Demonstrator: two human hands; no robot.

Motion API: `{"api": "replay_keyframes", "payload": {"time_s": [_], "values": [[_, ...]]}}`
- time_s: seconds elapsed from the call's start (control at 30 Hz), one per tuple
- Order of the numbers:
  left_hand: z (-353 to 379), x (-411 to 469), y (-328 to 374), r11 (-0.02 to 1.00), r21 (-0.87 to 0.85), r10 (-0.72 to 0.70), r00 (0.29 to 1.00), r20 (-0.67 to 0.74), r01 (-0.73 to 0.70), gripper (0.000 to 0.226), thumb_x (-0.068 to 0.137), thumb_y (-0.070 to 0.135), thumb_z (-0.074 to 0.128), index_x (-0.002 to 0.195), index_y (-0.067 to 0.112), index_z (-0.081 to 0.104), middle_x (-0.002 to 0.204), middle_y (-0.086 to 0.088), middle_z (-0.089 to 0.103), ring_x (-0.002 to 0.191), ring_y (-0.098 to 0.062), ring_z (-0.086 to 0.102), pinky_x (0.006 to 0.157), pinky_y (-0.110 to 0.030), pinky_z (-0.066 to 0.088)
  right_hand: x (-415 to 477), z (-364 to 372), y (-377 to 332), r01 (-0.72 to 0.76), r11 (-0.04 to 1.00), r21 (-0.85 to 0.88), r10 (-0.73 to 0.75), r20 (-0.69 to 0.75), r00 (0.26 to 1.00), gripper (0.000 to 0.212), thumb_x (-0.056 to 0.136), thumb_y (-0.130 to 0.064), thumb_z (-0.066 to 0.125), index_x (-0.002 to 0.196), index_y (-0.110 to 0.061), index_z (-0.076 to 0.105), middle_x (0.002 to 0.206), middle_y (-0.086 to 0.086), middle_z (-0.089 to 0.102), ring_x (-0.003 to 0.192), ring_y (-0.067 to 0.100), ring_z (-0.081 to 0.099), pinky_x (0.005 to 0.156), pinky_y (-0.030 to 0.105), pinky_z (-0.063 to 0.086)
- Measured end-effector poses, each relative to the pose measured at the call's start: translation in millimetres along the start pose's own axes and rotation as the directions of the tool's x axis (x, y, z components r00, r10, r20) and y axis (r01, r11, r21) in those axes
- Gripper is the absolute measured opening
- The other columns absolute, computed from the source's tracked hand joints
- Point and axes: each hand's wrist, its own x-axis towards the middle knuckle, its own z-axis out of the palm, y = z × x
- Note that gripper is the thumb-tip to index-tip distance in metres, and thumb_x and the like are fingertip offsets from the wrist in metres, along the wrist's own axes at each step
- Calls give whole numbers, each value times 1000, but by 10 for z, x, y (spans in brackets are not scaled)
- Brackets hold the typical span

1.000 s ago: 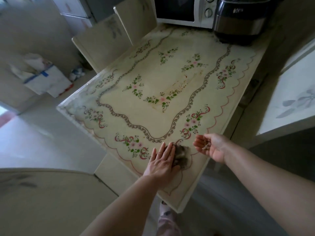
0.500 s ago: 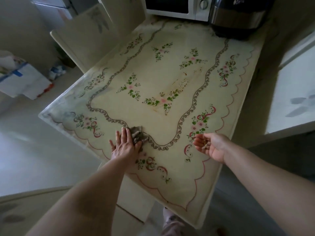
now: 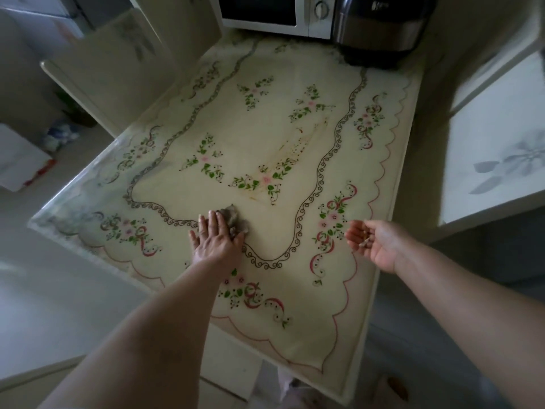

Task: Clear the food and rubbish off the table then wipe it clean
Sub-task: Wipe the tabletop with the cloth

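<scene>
The cloth [image 3: 236, 221] is pinned to the table [image 3: 295, 335] under the left hand [image 3: 216, 242]. The fingers are laid out straight & close together, palm down, w/ a crumpled grey-brown edge of the rag seen poking out past the fingertips & thumb side. The right hand [image 3: 374, 243] is held palm-up off to the right, above the top, its fingers loosely curled into a cup round a few small scraps [image 3: 365, 241]. What they are can't be told.

Handling, as judged: the cloth is soft, limp & light, so it is best driven by flat palm pressure over its middle, not pinched at a corner, else it'll prob. bunch & skip. The scraps are tiny & loose, so the cup must be kept level or they'll be spilled back.

Surface: hard-looking, glossy, smooth, cream, w/ printed flowers, a scrolled line & a pink scalloped border. A brownish streaky stain [image 3: 298, 143] is seen well ahead of both hands, and firmer rubbing is prob. needed there. A microwave [image 3: 271, 13] & a dark rounded cooker [image 3: 380, 25] are stood beyond it at the far end.
</scene>
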Motion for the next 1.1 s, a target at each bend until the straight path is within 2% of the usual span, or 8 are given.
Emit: {"api": "replay_keyframes", "payload": {"time_s": [0.13,0.3,0.43,0.53,0.7,0.8,1.0,1.1], "values": [[112,-203,485,997,16,74,997,31,-75,76,98,58,14,150,15,-20,157,-2,-28,143,-24,-29,112,-43,-20,20,-154,-70,0,1000,-10,1,30,1000,30,101,-16,38,89,-1,60,76,11,62,67,17,61,63,26,52],[315,-518,1109,992,-3,125,989,74,-125,76,98,57,17,150,15,-20,157,-1,-29,142,-24,-30,116,-46,-19,-10,-398,-201,8,999,-45,-2,122,993,29,101,-19,39,93,-2,62,78,11,64,71,19,63,67,28,53],[452,-779,1502,996,-20,93,993,73,-92,77,98,57,18,150,16,-21,157,0,-30,142,-23,-31,114,-44,-20,-10,-682,-347,6,998,-61,5,188,982,31,101,-19,38,90,-2,61,78,11,64,70,18,63,58,26,55],[583,-1016,1732,998,-50,36,997,70,-32,78,97,59,18,150,17,-20,156,1,-30,142,-22,-32,113,-43,-22,-5,-864,-424,0,994,-112,25,221,975,34,102,-17,35,86,-1,60,73,10,62,67,16,61,51,23,54],[735,-1407,1826,994,-98,-38,996,79,45,77,97,57,21,152,20,-16,158,3,-27,143,-19,-30,116,-44,-20,-2,-1038,-451,2,984,-179,48,273,961,36,103,-17,33,82,-3,60,70,9,62,67,16,60,66,26,51],[777,-1579,1743,984,-121,-125,990,67,133,77,97,56,22,153,19,-15,158,3,-27,143,-20,-30,116,-49,-18,-13,-1061,-503,-18,980,-197,78,301,951,38,103,-18,33,80,-4,59,62,7,63,65,15,61,61,25,51],[727,-1421,1629,894,-221,-380,921,89,390,82,97,58,22,151,9,-18,158,-8,-27,144,-27,-27,116,-54,-14,-7,-962,-677,12,973,-232,72,351,933,38,103,-17,31,77,-6,56,71,8,58,64,15,58,54,22,51],[667,-1248,1571,860,-234,-443,891,101,454,85,96,61,20,150,7,-19,157,-12,-27,144,-29,-27,114,-53,-18,92,-870,-745,-7,972,-234,90,349,933,39,103,-17,31,77,-6,58,65,7,60,55,13,61,47,21,52]]}}
